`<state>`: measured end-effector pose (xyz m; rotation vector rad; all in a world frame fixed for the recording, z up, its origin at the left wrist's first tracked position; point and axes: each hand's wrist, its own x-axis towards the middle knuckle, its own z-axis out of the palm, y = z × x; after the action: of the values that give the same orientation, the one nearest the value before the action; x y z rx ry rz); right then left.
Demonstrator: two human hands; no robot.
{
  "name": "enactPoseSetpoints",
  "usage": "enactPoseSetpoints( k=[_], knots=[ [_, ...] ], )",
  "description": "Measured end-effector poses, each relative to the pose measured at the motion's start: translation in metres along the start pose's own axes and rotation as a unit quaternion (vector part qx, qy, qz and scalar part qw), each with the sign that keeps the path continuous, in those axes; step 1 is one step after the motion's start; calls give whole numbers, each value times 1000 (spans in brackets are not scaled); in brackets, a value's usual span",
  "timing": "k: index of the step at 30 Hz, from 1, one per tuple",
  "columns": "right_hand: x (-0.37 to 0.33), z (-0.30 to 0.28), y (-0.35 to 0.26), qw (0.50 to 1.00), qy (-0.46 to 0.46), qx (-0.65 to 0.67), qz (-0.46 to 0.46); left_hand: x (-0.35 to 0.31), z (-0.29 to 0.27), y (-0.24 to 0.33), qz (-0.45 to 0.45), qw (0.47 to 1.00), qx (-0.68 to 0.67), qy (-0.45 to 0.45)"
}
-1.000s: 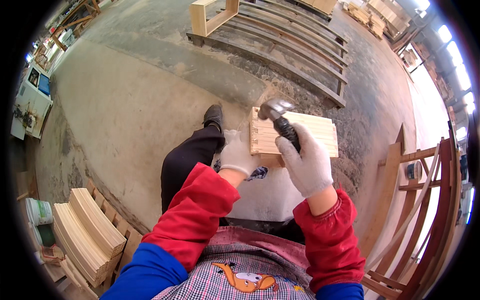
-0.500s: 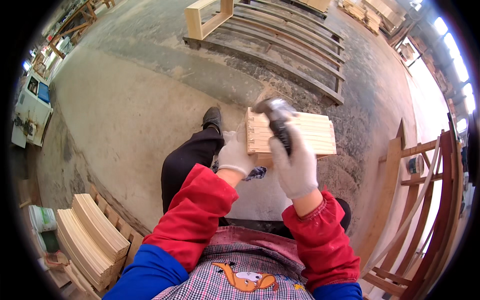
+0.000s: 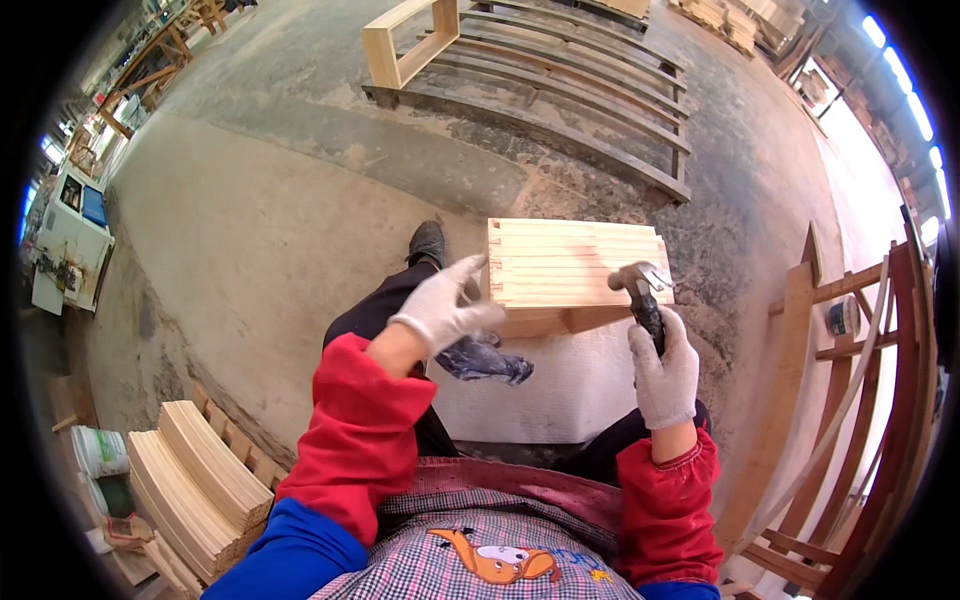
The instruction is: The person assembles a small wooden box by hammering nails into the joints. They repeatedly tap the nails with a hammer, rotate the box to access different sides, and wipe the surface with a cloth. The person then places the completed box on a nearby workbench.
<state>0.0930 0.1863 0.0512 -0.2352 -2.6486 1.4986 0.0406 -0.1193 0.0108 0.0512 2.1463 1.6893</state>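
A pale wooden box frame (image 3: 570, 262) with finger-jointed corners rests on a white-covered surface (image 3: 560, 385) in front of me. In my gloved right hand (image 3: 665, 375) is a claw hammer (image 3: 640, 295), its head over the box's near right corner. My gloved left hand (image 3: 445, 308) is beside the box's left end, fingers apart and holding nothing; whether a fingertip touches the wood I cannot tell. Just below that hand lies a dark blue crumpled cloth (image 3: 485, 362).
A slatted wooden pallet (image 3: 590, 130) lies ahead, with another wooden frame (image 3: 385, 55) standing on its left corner. Stacked boards (image 3: 195, 490) and a white tub (image 3: 100, 452) are at lower left. A wooden rack (image 3: 840, 370) stands close on my right.
The hammer has moved right and down, from above the box's middle to its near right corner. My left hand has come away from the box's lower left corner and its fingers have spread.
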Motion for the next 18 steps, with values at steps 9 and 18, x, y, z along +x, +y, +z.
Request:
enactPoseSetpoints(
  k=[9, 18],
  knots=[
    [-2, 3, 33, 986, -3, 149, 82, 24, 9, 32, 254, 850, 428, 175],
    [-3, 12, 39, 984, 15, 165, 57, 57, -10, 19, 189, 915, 346, 85]
  ],
)
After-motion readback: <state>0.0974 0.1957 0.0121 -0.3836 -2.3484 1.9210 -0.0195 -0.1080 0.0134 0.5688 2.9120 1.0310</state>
